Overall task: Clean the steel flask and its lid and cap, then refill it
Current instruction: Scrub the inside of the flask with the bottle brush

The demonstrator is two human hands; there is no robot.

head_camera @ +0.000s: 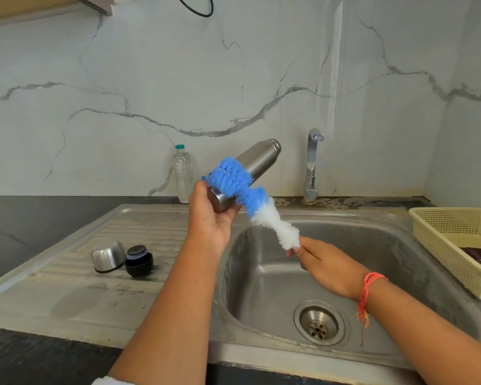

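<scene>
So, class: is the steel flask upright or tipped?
Tipped: the flask slants, base gripped in the left hand, neck pointing up toward the tap.

**Domestic Kitchen: Washing-Up Station**

The premises were a household kitchen. A stainless steel sink (275, 273) with a ribbed drainboard (139, 232) and strainer drain (319, 323) was set into a dark countertop (39, 218). A chrome tap (311, 165) stood behind the basin against a marble-patterned wall (178, 79). A cream plastic basket (439, 245) sat at the sink's right edge. A plastic water bottle (183, 176) stood by the wall, and a bottle brush (233, 182) was held above the sink.
</scene>
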